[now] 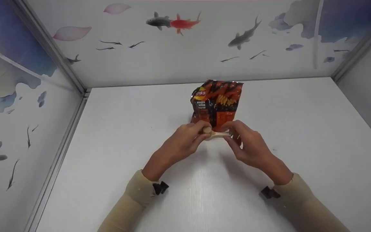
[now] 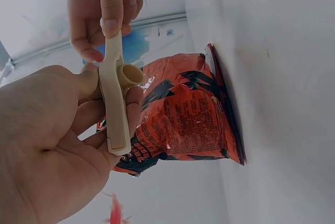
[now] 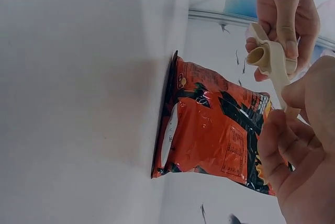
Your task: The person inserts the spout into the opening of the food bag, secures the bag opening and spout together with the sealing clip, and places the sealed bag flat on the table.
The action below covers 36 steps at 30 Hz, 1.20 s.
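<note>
Both hands hold a cream plastic bag clip with a short round spout (image 2: 131, 75). The left hand (image 1: 184, 140) grips the clip (image 2: 114, 111) around its spout section, thumb on one side and fingers on the other. At the clip's narrow end, the right hand (image 1: 251, 145) pinches it between thumb and fingertips, as the right wrist view shows. Just beyond the hands, a red and black snack bag (image 1: 217, 103) stands upright on the table. The clip overlaps the bag in the left wrist view, and the hands cover the bag's near lower part in the head view.
A white table (image 1: 114, 154) lies under the hands. White panels with painted fish (image 1: 185, 24) rise at the back and both sides, joined by metal frame strips (image 1: 56, 151). Small black devices (image 1: 270, 192) sit on both sleeved wrists.
</note>
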### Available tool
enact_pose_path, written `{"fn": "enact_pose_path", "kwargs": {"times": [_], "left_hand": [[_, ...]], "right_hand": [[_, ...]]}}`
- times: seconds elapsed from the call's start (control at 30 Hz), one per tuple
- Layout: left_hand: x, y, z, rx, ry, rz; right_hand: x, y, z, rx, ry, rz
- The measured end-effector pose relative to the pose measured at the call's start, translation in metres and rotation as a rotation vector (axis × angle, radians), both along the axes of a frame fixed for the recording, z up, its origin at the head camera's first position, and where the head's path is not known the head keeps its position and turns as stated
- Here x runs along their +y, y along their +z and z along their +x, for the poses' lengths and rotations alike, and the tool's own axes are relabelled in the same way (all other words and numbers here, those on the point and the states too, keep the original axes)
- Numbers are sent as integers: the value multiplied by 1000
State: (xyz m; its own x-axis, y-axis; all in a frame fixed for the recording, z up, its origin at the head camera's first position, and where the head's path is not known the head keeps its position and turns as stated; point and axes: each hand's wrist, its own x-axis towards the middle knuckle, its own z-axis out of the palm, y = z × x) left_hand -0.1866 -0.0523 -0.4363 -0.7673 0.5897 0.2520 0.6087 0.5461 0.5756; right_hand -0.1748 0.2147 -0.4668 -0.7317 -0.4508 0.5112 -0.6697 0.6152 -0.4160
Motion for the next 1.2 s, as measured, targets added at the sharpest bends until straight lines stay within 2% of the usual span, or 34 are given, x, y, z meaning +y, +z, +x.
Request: {"fn": "enact_pose_path", "kwargs": {"times": [0.13,0.43,0.6,0.8,1.2], "left_hand": [[-3,1,-1,24,-19,-8],[-3,-1,-2,52,-21,-11],[-1,-2,-2,82,6,-8],[1,1,1,116,48,17],[-1,-1,-1,94,60,42]], "right_hand": [[0,1,-1,25,-2,-28],[-1,1,1,54,-25,15],[-4,3,3,52,-22,18],[-8,7,5,55,-68,-12],[-9,5,4,28,-93,-84]]}}
